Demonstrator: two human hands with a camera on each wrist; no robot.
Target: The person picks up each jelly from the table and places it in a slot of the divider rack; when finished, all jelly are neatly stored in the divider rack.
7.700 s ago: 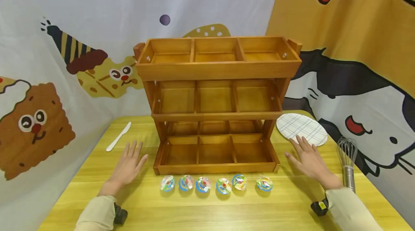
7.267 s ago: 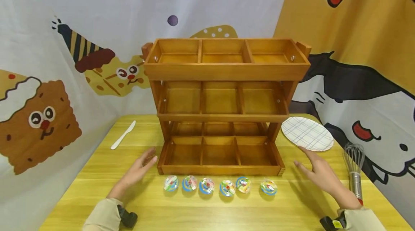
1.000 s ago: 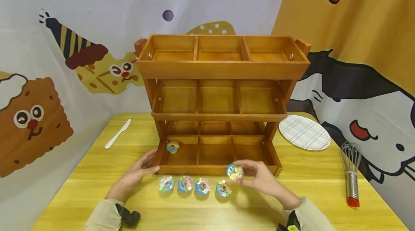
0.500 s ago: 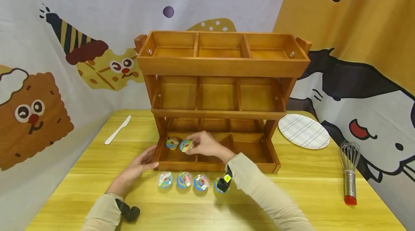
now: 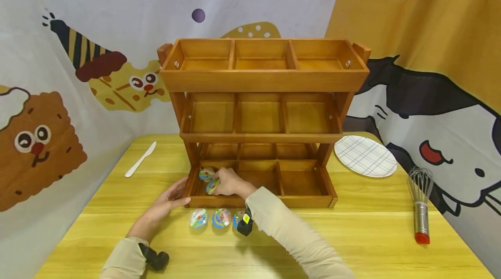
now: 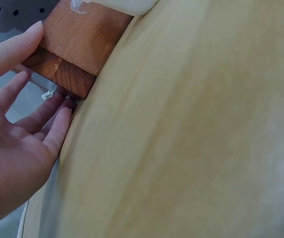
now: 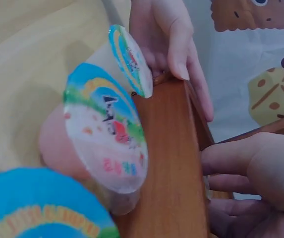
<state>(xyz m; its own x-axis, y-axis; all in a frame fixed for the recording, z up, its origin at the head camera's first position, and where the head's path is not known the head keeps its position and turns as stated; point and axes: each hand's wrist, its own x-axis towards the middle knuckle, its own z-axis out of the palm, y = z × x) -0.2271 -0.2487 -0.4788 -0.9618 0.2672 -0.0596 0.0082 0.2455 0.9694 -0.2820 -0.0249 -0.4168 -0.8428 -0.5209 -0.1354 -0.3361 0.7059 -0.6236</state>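
Note:
A three-tier wooden rack (image 5: 264, 82) with divided compartments stands on the table. My right hand (image 5: 231, 182) reaches into its bottom-left compartment and pinches a jelly cup (image 5: 212, 186) with a shiny printed lid. Beside it in that compartment sits another jelly cup (image 5: 206, 173). My left hand (image 5: 166, 200) holds the rack's lower left corner, its thumb at the front and its fingers along the side. In front of the rack is a row of jelly cups (image 5: 221, 218); my right wrist partly covers those at its right. In the right wrist view, my fingers (image 7: 231, 153) mostly hide the pinched cup.
A white knife (image 5: 141, 159) lies at the left of the table. At the right are a checked oval plate (image 5: 365, 156) and a whisk (image 5: 421, 213) with a red end. A printed cloth (image 5: 250, 0) hangs behind the table.
My right hand has carried a jelly cup from the table leftward into the bottom-left compartment and lowered it beside the first cup. My left hand has stayed at the rack's corner.

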